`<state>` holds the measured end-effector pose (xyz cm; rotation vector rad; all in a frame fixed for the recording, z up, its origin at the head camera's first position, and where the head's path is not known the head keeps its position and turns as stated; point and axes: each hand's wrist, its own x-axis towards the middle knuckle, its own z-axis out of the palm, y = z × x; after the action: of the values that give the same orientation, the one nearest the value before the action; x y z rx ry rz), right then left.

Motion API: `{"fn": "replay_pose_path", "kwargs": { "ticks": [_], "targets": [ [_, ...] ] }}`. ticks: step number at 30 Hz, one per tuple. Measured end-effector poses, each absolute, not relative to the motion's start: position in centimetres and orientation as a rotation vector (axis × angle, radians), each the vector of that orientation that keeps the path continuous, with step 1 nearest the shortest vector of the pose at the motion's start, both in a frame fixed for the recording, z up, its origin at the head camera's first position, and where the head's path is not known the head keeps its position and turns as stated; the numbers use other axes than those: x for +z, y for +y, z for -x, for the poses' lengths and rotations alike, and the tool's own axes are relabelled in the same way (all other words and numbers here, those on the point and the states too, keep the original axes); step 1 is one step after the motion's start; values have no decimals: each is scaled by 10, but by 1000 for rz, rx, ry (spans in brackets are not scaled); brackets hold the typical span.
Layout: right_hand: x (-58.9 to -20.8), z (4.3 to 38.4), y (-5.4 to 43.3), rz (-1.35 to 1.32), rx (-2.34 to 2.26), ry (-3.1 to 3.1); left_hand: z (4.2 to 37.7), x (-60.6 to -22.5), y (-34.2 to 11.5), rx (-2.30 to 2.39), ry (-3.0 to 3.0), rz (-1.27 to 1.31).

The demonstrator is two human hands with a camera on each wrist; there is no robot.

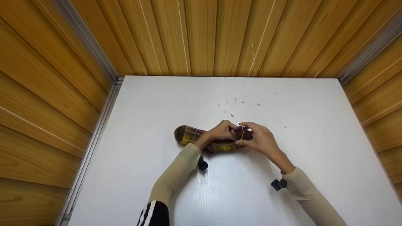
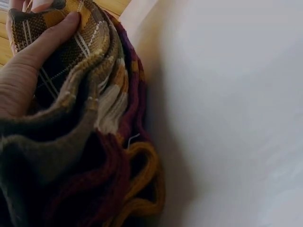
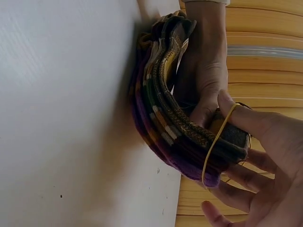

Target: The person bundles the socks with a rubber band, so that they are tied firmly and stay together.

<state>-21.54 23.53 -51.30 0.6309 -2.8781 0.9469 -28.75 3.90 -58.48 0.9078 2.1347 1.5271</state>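
A bundle of layered knit socks (image 1: 192, 134) lies on the table, its outermost sock brown and yellow plaid. Purple, maroon and multicoloured layers show in the stack (image 3: 165, 137) in the right wrist view. My left hand (image 1: 220, 130) grips the bundle near its right end, thumb (image 2: 47, 42) pressed on the plaid knit. With thumb and fingers spread, my right hand (image 1: 263, 138) holds a thin yellow rubber band (image 3: 213, 145) stretched around that end. Some right fingertips are hidden behind the socks.
The white table (image 1: 141, 103) carries scattered small dark marks (image 1: 235, 100) beyond the hands. Wood-look panels (image 1: 201, 37) wall in the back and both sides. Black wrist cameras (image 1: 278, 185) hang below each sleeve.
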Motion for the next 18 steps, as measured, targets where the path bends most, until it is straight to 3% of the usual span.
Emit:
{"fn": "replay_pose_path", "kwargs": {
  "ticks": [9,18],
  "targets": [
    [-521,217,233,-728,887,-2805,284,-585,36,1365,2247,-935],
    [-536,219,240,-619,1105,-2778,282,-587,22,1345,2268,-897]
  ]
}}
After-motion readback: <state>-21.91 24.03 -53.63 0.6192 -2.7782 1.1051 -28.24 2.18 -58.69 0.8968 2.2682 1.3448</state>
